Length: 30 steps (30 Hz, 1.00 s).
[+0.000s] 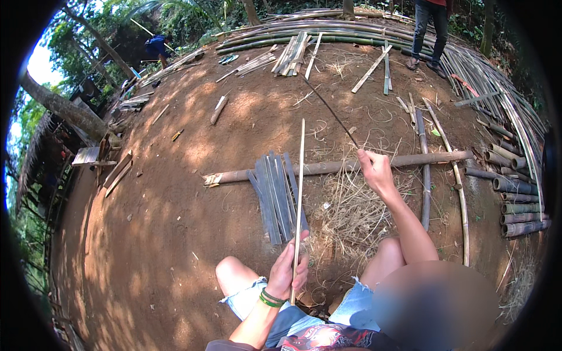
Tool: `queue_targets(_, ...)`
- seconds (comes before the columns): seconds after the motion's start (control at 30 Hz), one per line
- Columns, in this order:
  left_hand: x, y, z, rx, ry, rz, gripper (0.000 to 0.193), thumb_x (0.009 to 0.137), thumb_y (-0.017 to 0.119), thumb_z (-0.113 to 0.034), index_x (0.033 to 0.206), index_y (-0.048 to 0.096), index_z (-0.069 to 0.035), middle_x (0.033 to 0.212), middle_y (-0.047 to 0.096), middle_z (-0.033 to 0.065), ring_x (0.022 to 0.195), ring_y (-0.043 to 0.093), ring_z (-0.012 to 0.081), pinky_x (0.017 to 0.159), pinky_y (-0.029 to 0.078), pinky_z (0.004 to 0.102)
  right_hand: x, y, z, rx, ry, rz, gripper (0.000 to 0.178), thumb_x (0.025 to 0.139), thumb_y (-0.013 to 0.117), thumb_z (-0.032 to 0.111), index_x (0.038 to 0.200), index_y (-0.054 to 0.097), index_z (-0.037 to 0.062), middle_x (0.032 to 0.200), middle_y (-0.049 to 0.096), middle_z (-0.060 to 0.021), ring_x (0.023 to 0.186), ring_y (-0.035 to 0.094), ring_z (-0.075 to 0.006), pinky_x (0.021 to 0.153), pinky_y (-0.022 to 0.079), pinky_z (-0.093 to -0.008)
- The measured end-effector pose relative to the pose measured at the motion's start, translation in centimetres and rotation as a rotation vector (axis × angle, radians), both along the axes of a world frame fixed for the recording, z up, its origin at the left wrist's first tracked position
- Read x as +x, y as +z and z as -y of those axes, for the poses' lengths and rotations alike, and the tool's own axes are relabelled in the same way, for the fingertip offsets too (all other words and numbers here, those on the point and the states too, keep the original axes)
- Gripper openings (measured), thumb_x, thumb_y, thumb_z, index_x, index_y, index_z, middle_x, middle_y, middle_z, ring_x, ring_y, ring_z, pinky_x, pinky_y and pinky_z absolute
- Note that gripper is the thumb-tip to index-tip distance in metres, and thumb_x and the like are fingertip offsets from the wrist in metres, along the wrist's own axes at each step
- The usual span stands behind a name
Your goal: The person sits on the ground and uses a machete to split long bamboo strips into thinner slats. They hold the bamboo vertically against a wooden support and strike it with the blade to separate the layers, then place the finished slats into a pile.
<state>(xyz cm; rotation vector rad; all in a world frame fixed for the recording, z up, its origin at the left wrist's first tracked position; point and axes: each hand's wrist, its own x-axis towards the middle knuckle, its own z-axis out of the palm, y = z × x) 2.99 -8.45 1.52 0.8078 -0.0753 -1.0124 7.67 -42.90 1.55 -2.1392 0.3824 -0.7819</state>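
My left hand (287, 270), a green band on its wrist, is wrapped round a long pale bamboo strip (301, 181) that points away from me between my knees. My right hand (376, 171) is raised beyond my right knee, its fingers closed on a long, thin, dark, slightly curved tool (331, 110). It looks like a blade seen edge-on, and its handle is hidden in the fist. Just left of the pale strip, a bundle of grey bamboo slats (273, 196) leans across a bamboo pole (234, 176) on the ground. Under my right arm lies a heap of pale shavings (357, 219).
Cut bamboo sections (518, 205) are stacked at the right, beside long split poles (497, 88). Whole green bamboo poles (328, 40) lie across the back, near split pieces (291, 54). One person (430, 29) stands at the back right; another (157, 47) bends at the far left.
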Motion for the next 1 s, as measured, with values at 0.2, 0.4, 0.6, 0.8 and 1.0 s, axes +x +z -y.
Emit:
queue_targets(0.2, 4.2, 0.5, 4.9, 0.028, 0.122, 0.049, 0.051, 0.11, 0.034, -0.037, 0.157, 0.027, -0.018, 0.06, 0.038, -0.0029, 0.041, 0.036, 0.0067, 0.036, 0.031, 0.0209, -4.8, -2.6, -9.3, -0.277, 0.456, -0.094, 0.057, 0.089, 0.065, 0.056, 0.065, 0.062, 0.0048, 0.053, 0.059, -0.0155, 0.047, 0.06, -0.0353, 0.048, 0.048, -0.0456)
queue_targets(0.4, 3.7, 0.8, 6.4, 0.103, 0.112, 0.303, 0.053, 0.11, 0.034, -0.038, 0.159, 0.022, -0.021, 0.055, 0.036, -0.0035, 0.04, 0.036, 0.0064, 0.036, 0.03, 0.0208, -5.8, -2.6, -8.8, -0.392, 0.549, 0.047, 0.06, 0.088, 0.064, 0.06, 0.062, 0.059, 0.0057, 0.051, 0.057, -0.0141, 0.046, 0.059, -0.0338, 0.046, 0.047, -0.0448)
queue_targets(0.6, -0.9, 1.6, 4.8, 0.119, 0.016, 0.081, 0.049, 0.11, 0.033, -0.036, 0.156, 0.027, -0.022, 0.054, 0.035, -0.0018, 0.038, 0.03, 0.0087, 0.038, 0.028, 0.022, -3.4, -4.0, -2.8, -0.294, 0.224, -0.017, 0.071, 0.092, 0.053, 0.068, 0.059, 0.058, 0.0055, 0.051, 0.057, -0.017, 0.048, 0.059, -0.0377, 0.052, 0.049, -0.0474)
queue_targets(0.8, -3.7, -0.4, 1.7, 0.044, -0.094, -0.141, 0.048, 0.11, 0.033, -0.035, 0.157, 0.026, -0.024, 0.052, 0.035, -0.001, 0.036, 0.031, 0.0094, 0.038, 0.029, 0.0225, -2.3, -5.1, 4.2, -0.108, -0.154, -0.07, 0.075, 0.095, 0.049, 0.067, 0.062, 0.061, 0.0003, 0.049, 0.054, -0.0179, 0.045, 0.054, -0.0318, 0.052, 0.045, -0.0449)
queue_targets(1.0, 0.8, -0.6, 3.4, 0.007, 0.062, -0.054, 0.044, 0.11, 0.032, -0.033, 0.153, 0.032, -0.024, 0.058, 0.04, -0.0007, 0.037, 0.034, 0.0082, 0.035, 0.03, 0.0206, -4.3, -3.9, -0.6, 0.041, 0.053, -0.102, 0.07, 0.098, 0.049, 0.061, 0.065, 0.064, 0.0008, 0.047, 0.05, -0.0112, 0.044, 0.05, -0.0224, 0.048, 0.039, -0.0403)
